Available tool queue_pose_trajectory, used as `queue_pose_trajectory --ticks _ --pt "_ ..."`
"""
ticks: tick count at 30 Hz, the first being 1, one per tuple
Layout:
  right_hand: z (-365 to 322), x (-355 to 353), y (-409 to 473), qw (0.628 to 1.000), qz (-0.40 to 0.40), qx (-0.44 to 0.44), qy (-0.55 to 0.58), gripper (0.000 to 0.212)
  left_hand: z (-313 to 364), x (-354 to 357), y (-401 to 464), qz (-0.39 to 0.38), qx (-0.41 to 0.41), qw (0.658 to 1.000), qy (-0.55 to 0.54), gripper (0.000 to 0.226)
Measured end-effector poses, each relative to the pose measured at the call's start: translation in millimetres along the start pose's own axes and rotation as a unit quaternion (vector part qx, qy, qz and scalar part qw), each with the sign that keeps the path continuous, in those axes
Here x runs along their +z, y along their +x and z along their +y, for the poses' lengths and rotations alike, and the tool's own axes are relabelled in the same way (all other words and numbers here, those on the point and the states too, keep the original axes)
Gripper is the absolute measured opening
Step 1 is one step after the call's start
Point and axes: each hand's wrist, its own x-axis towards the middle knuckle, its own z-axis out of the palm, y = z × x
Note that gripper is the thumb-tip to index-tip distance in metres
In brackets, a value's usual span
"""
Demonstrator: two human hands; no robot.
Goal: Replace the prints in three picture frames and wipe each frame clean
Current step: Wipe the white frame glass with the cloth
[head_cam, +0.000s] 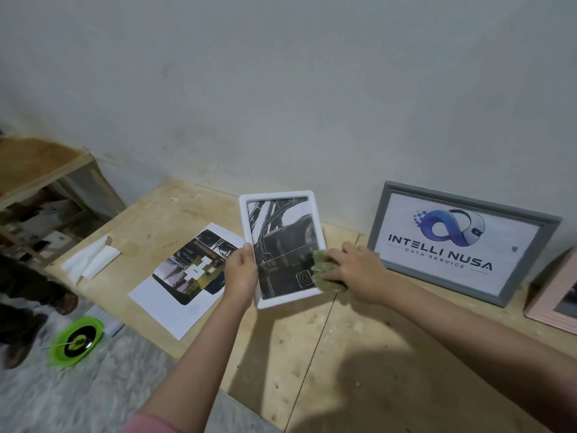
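A white picture frame (278, 198) with a black-and-white print is held tilted above the plywood table. My left hand (239, 270) grips its lower left edge. My right hand (356, 270) holds a green cloth (324, 271) pressed against the frame's lower right side. A grey frame (530, 264) with a logo print leans against the wall at the right. A pink frame (549, 304) shows partly at the far right edge. A loose printed sheet (187, 276) lies flat on the table to the left of the white frame.
The plywood table (327, 354) runs along a white wall. A folded white tissue (90, 257) lies near its left end. A wooden shelf (46, 182) stands at the left. On the floor sit a green plate (75, 340) and a person's shoes (67, 303).
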Motion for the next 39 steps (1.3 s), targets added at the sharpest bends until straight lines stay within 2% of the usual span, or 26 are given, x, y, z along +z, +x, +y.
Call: queue_pose_trajectory --ticks 1,2,4,6,7,9,11,12,14,19,23,26,31,39 --pt "7.8 -0.9 1.4 0.998 0.017 0.041 0.036 0.040 -1.3 -0.7 0.7 -0.002 0.003 1.000 0.009 0.044" --pt "12.0 -3.3 5.5 0.989 0.066 0.089 0.094 0.041 -1.8 -1.1 1.0 -0.006 0.006 1.000 0.020 0.044" --pt "9.1 -11.8 19.1 0.936 0.211 0.171 0.222 0.046 -2.1 2.5 -0.8 -0.020 0.024 0.998 0.052 0.044" --pt "-4.5 -21.7 39.8 0.885 0.300 0.189 0.302 0.057 -1.2 10.4 -6.3 -0.038 0.059 0.994 0.085 0.042" --pt "-11.1 -25.5 51.2 0.880 0.307 0.179 0.316 0.063 0.1 14.9 -10.4 -0.046 0.081 0.990 0.103 0.041" --pt "-21.2 -27.0 72.2 0.915 0.259 0.130 0.280 0.078 0.8 23.3 -17.7 -0.054 0.131 0.981 0.130 0.039" --pt "-21.8 -18.3 87.6 0.966 0.181 0.065 0.173 0.089 -0.4 28.1 -20.8 -0.045 0.153 0.978 0.135 0.037" --pt "-20.1 -13.8 91.6 0.978 0.145 0.046 0.140 0.093 -0.6 28.2 -21.2 -0.036 0.154 0.979 0.131 0.038" --pt "-15.9 -9.6 93.0 0.983 0.118 0.040 0.134 0.100 -3.5 26.2 -21.0 -0.027 0.156 0.978 0.132 0.041" --pt "-5.0 -4.9 88.2 0.977 0.114 0.083 0.158 0.102 -8.8 19.0 -21.2 -0.012 0.154 0.981 0.119 0.042" --pt "12.5 5.7 74.9 0.947 0.131 0.162 0.245 0.099 -3.4 14.7 -18.3 0.014 0.148 0.984 0.102 0.042" --pt "19.4 9.6 68.7 0.921 0.148 0.186 0.309 0.094 -1.6 14.5 -18.0 0.012 0.155 0.982 0.105 0.043" --pt "13.3 11.6 60.2 0.853 0.181 0.252 0.420 0.074 4.7 21.8 -22.4 0.046 0.092 0.993 0.057 0.041" --pt "-11.1 31.1 30.4 0.823 0.175 0.252 0.477 0.070 11.2 20.3 -7.2 0.098 0.044 0.994 0.008 0.043"
